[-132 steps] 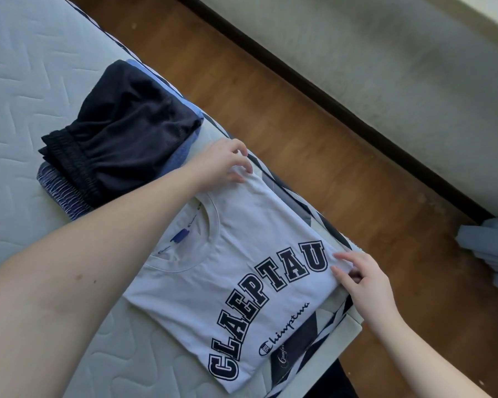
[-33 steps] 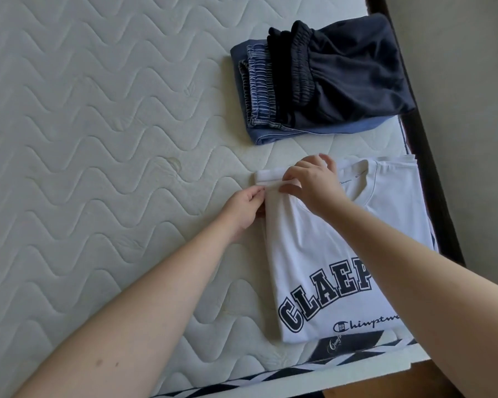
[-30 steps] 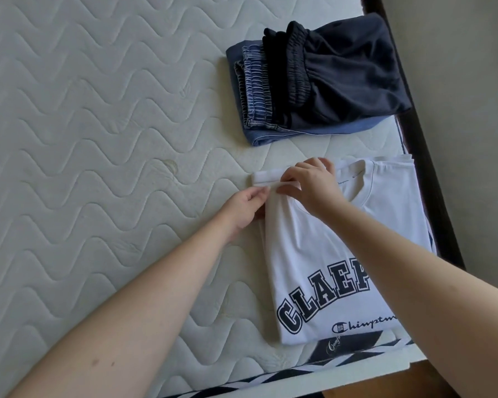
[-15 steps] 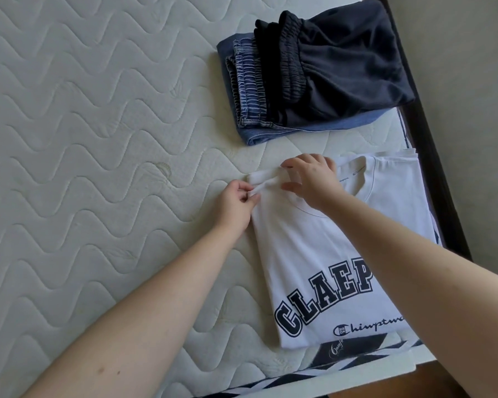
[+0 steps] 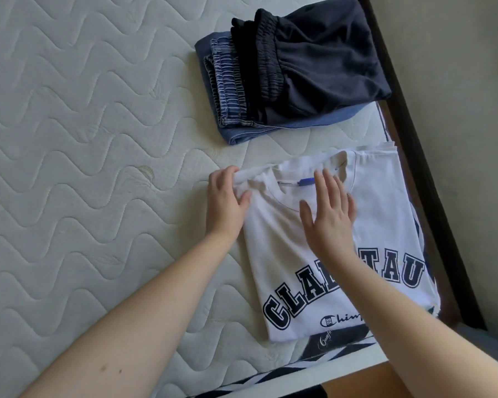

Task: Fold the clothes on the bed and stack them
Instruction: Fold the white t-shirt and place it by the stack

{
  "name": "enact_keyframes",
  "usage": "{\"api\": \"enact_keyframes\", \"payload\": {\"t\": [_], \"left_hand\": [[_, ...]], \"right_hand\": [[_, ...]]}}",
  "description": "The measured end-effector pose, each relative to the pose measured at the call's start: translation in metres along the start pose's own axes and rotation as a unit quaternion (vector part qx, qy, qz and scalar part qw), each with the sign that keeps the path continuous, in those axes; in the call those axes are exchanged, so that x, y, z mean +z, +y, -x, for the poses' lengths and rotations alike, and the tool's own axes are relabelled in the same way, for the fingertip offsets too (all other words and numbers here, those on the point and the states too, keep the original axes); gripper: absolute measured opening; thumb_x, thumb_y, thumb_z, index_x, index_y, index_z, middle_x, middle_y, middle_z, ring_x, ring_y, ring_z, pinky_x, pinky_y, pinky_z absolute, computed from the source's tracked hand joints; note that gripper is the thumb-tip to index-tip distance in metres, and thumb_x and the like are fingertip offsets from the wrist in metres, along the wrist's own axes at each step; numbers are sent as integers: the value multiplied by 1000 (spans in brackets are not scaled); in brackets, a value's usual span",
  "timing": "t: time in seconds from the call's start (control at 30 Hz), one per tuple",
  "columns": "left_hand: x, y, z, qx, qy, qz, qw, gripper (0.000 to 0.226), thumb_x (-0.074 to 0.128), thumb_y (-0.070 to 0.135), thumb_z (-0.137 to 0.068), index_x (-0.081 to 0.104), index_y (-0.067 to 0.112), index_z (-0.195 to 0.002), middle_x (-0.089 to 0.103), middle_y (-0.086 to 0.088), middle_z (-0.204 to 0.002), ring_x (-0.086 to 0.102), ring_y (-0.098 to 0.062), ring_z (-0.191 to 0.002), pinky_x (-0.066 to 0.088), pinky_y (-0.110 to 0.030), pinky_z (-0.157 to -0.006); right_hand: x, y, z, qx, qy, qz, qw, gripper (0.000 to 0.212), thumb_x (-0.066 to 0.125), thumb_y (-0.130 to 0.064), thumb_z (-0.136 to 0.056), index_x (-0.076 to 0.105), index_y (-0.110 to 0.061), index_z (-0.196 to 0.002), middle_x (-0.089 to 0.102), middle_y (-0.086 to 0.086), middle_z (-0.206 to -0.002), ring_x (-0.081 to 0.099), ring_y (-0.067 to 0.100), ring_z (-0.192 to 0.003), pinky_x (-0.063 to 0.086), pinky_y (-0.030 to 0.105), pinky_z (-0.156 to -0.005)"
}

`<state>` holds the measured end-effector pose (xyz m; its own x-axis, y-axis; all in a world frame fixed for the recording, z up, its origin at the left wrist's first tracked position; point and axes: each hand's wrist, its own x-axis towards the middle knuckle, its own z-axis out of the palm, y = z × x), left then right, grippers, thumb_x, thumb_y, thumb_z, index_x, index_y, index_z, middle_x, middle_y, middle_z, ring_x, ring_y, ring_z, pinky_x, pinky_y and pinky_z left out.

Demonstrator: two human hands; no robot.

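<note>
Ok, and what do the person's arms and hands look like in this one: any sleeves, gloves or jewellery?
Both forearms are bare as far as the frame shows, with no sleeves in view. The left hand and right hand wear no gloves, rings, watch or bracelet that I can see.

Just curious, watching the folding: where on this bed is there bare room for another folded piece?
The quilted mattress lies bare left of the dark stack and the white T-shirt. It is crowded along the right edge, with only a narrow strip between stack and shirt.
</note>
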<state>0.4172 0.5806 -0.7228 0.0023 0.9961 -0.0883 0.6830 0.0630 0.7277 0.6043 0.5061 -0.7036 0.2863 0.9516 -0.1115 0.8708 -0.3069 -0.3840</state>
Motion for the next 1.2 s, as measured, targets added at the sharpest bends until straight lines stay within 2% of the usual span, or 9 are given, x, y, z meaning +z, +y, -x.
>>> {"api": "enact_keyframes", "payload": {"t": [0.1,0.23,0.37,0.57,0.7,0.77,0.87,0.97,1.2], "left_hand": [[7,16,36,118,37,-127,984,49,63,17,-85,51,7,-131,48,-15,-135,48,-31,-124,39,-38,-103],[34,14,123,204,-106,-183,956,69,55,33,-89,30,13,-150,28,-12,-157,26,-29,-145,28,-47,-116],[50,-11,192,306,-193,-298,883,67,36,47,-96,16,26,-156,8,-6,-163,14,-25,-149,17,-49,-117],[46,-34,226,286,-238,-342,863,68,29,53,-96,11,25,-156,5,-7,-164,10,-27,-150,14,-51,-118],[28,-32,243,261,-250,-308,880,68,36,50,-93,19,24,-155,14,-9,-162,16,-27,-149,20,-49,-117],[21,-27,247,196,-229,-207,931,69,51,40,-89,29,19,-151,22,-15,-158,25,-31,-144,25,-44,-115],[18,-16,255,-63,-115,-33,991,65,75,17,-79,44,11,-136,40,-17,-137,48,-33,-121,41,-42,-105],[16,0,253,-323,-84,116,935,50,78,17,-81,49,7,-121,58,-13,-109,61,-26,-93,53,-41,-87],[7,3,250,-330,-262,1,907,19,63,31,-93,64,13,-100,70,-3,-96,64,-23,-88,52,-35,-81]], "right_hand": [[-3,30,37,78,-9,20,997,64,27,-49,-98,18,-25,-156,17,-4,-163,10,15,-150,3,40,-119],[-11,76,70,144,-91,57,984,66,22,-51,-95,11,-28,-157,9,-7,-164,2,13,-151,-3,39,-119],[-17,121,93,76,-195,137,968,63,8,-63,-96,-13,-42,-152,-18,-16,-160,-24,4,-145,-14,37,-120],[-39,158,111,106,-205,119,966,64,14,-62,-99,-12,-38,-153,-21,-13,-160,-25,5,-145,-14,37,-120],[-52,178,133,180,-167,48,968,69,32,-54,-101,7,-24,-157,3,-3,-165,0,16,-151,1,42,-122],[-59,184,141,229,-107,-9,967,67,48,-46,-97,24,-21,-154,28,3,-159,23,24,-146,23,48,-117],[-67,196,146,303,-65,-79,948,55,59,-40,-91,44,-22,-141,50,4,-139,47,28,-127,40,54,-104],[-72,206,144,361,-61,-96,926,47,60,-46,-89,53,-21,-128,58,3,-121,57,27,-110,47,53,-97],[-89,216,136,398,-82,-140,903,26,61,-38,-95,58,-12,-97,62,4,-88,56,16,-70,40,28,-58]]}}
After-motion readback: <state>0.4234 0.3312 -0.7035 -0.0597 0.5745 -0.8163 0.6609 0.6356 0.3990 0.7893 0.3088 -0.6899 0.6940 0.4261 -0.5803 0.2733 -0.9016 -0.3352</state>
